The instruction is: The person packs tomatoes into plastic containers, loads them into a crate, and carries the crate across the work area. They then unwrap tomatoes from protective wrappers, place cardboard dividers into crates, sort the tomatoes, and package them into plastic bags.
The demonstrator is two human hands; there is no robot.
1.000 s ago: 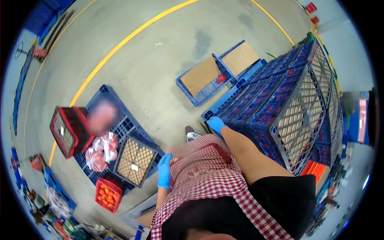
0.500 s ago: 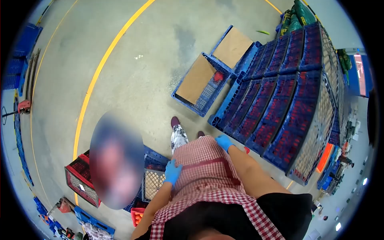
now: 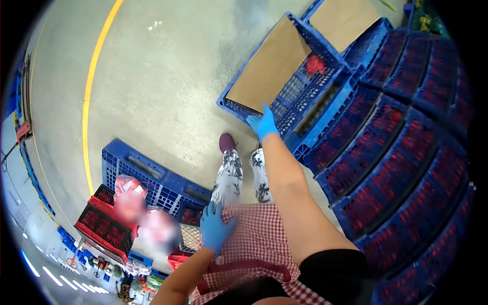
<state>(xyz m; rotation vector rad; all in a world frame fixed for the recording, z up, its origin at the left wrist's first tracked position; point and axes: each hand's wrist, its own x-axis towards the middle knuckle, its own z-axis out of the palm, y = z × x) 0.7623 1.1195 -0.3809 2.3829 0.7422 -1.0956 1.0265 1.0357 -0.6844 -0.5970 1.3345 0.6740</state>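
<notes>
Blue-gloved, the left hand lies over the checked apron, fingers spread. The right hand, thumb and fingers apart, is at the near edge of the open blue crate, left of the stacked crates; whether it touches I cannot tell. Stiff and probably light, the crate suits a rim hold, though its cardboard may slide.

Right grip reaches forward, left grip splayed closer in.

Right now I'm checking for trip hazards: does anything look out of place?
Yes: a slim green item lies on the bare floor past the blue plastic crates, perhaps dropped; too small to identify.
</notes>
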